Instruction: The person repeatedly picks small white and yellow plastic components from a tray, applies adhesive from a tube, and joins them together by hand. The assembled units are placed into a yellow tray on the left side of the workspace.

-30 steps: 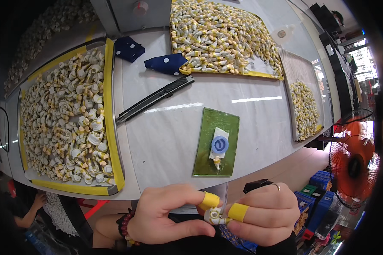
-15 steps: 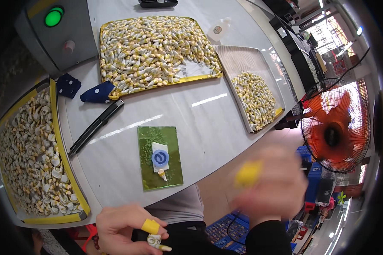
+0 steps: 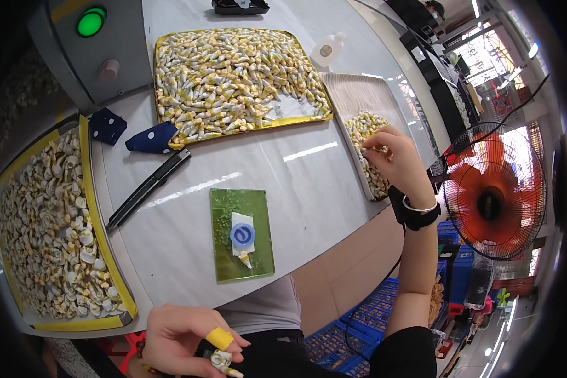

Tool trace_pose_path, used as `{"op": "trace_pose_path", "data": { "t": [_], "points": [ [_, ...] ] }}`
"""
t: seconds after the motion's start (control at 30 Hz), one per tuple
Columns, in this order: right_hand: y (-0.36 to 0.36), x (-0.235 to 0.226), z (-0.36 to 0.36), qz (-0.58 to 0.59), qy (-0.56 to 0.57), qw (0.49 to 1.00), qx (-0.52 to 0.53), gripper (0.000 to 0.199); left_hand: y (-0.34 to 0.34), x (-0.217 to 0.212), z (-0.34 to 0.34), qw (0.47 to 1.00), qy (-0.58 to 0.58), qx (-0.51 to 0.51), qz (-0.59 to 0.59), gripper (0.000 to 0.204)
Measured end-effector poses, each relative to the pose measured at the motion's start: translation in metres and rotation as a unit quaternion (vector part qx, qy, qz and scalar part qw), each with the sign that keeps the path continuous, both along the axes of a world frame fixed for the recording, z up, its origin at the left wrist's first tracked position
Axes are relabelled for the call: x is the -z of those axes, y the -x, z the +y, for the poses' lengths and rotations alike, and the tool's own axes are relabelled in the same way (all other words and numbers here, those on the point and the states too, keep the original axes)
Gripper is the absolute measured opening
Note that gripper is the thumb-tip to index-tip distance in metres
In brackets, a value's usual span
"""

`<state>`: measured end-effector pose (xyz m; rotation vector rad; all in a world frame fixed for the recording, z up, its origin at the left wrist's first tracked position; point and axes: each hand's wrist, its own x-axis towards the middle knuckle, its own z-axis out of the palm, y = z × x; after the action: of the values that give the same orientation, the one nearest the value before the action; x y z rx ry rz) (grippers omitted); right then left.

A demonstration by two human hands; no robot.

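My left hand [image 3: 186,334], low in the picture, pinches a small white spiral-topped piece [image 3: 221,360] with a pointed tip; yellow tape wraps a finger. At the right, my right hand [image 3: 392,157] reaches over a shallow tray [image 3: 353,94] of small white-and-yellow cone pieces [image 3: 366,123]. Its thumb and fingers are pinched together at the pile; whatever lies between them is too small to make out. Between the hands, a green plate [image 3: 254,220] on the table carries a blue disc with a dark swirl [image 3: 242,235] on a white patch. One cone piece [image 3: 246,259] lies just below the disc.
A large yellow-edged tray [image 3: 277,121] full of cone pieces stands at the back. Another yellow-edged tray [image 3: 97,249] with curled pieces is at the left. A black bar [image 3: 148,190], dark blue cloths [image 3: 151,138], a white bottle [image 3: 327,49] and an orange fan [image 3: 494,198] are nearby.
My right hand has moved up and away from me, from in front of the table to the cone pieces in the right tray. My left hand still holds its spiral-topped piece.
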<state>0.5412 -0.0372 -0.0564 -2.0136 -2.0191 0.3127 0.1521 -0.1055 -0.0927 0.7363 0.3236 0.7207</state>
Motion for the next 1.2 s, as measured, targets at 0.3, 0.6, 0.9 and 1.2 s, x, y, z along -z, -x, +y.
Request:
{"op": "trace_pose_path", "data": {
  "t": [0.3,0.6,0.9,1.2],
  "points": [
    [0.023,-0.005,-0.006,0.091,-0.188,0.978,0.014,0.007,0.003,-0.001,0.002,0.999,0.043,0.002,0.000,0.043],
    [0.115,-0.027,-0.037,0.217,-0.100,0.949,-0.205,0.024,-0.001,0.010,-0.001,0.998,0.031,-0.050,-0.037,0.035],
    [0.141,-0.006,-0.028,0.163,-0.022,0.940,-0.299,0.021,0.002,-0.002,-0.001,0.997,0.055,-0.024,-0.038,0.042],
    [0.147,0.005,-0.017,0.051,-0.022,0.930,-0.363,0.018,0.005,0.018,-0.003,0.994,0.042,-0.044,-0.090,0.037]
  ]
}}
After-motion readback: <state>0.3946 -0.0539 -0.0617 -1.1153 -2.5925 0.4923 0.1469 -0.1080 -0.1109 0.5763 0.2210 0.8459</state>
